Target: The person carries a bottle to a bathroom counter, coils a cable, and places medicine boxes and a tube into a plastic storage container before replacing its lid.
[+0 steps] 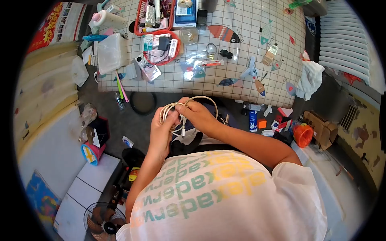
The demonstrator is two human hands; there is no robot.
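Note:
A whitish charging cable (212, 101) is looped in several coils between my two hands, in front of my body and just short of the table edge. My left hand (161, 123) is closed round the coils from the left side. With its fingers bent, my right hand (196, 113) pinches the cable at the top of the coils, and one loop arches out over it to the right. The cable's plug end (183, 131) hangs below the hands. Some of the fingertips are hidden behind the coils.
Ahead stands a table (237, 42) with a checked, fish-patterned cover. On it are a red basket (140, 16), a red round tray (177, 50) with a black adapter (164, 43), and a clear plastic box (111, 54). A fan (105, 219) stands at lower left; boxes (321, 126) lie at right.

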